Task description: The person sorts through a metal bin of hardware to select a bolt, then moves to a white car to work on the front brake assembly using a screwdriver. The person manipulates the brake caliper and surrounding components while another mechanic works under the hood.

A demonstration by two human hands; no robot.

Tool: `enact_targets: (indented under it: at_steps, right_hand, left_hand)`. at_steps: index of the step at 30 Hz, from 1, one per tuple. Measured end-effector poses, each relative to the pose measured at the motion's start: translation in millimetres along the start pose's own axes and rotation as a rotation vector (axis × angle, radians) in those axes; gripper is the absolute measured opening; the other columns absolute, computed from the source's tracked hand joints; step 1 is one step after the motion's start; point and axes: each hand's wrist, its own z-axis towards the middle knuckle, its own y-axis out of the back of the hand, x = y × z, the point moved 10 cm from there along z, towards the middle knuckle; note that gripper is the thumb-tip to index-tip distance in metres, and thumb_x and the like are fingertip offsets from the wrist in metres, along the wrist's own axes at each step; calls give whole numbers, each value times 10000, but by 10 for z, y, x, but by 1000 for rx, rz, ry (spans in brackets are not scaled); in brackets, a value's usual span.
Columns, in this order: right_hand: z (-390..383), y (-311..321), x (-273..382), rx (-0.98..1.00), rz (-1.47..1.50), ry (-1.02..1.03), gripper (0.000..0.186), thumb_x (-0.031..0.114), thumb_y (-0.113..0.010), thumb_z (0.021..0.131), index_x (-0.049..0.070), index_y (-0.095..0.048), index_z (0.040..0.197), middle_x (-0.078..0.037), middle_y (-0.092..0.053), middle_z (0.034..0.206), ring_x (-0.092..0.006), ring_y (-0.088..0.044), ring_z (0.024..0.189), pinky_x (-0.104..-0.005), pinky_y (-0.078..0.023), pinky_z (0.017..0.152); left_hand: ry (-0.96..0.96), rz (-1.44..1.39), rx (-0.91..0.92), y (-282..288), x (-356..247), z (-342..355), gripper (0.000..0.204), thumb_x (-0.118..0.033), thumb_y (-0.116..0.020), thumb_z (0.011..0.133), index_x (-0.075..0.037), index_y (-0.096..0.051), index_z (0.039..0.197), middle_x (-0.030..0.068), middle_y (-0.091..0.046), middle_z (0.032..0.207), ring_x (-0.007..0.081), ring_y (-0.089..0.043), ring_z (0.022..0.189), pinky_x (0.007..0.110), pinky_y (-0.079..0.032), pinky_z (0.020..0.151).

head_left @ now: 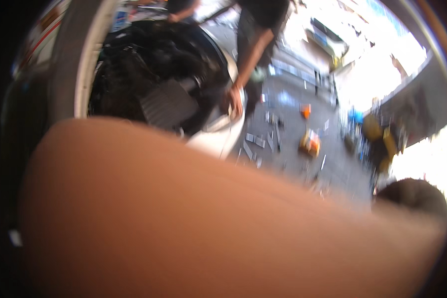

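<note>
One of my arms (198, 208) lies across the lower half of the view, very close and bent at its left end. Which arm it is, I cannot tell. Neither of my hands shows. Beyond the arm is a car's dark engine bay (129, 64), with a grey ribbed panel (169, 103) in it. The car's white fender (218, 139) curves along its right side. A co-worker's hand (235, 101) rests at the fender's edge, the arm reaching down from the top. Motion smears the picture.
Another person's hand (174, 18) is at the bay's far edge. On the grey floor (293, 94) lie scattered tools or parts, an orange object (306, 110) and a yellow-orange item (310, 143). A pale post-like edge (87, 59) stands at left. A dark round shape (412, 196) shows at right.
</note>
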Motion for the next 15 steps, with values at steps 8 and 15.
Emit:
enact_targets:
  at_steps: [8,15]
  right_hand:
    - [478,100,138,-171,-719,456,435,448,-420,1111,142,-668,925,-167,-721,831,-359,-693,727,-528,-508,631]
    - [264,337,-486,-137,-1273,254,308,376,-608,963,142,-682,1149,-208,-742,1088,-438,-699,993,-531,-545,839]
  left_hand:
    - [125,115,2,-92,838,618,215,-262,-686,823,-85,-792,766,158,-746,760,370,-745,720,491,-580,614]
    - [404,-4,108,12,1761,-72,332,-336,-547,1062,-36,-681,1114,173,-754,995,368,-736,1010,485,-549,917]
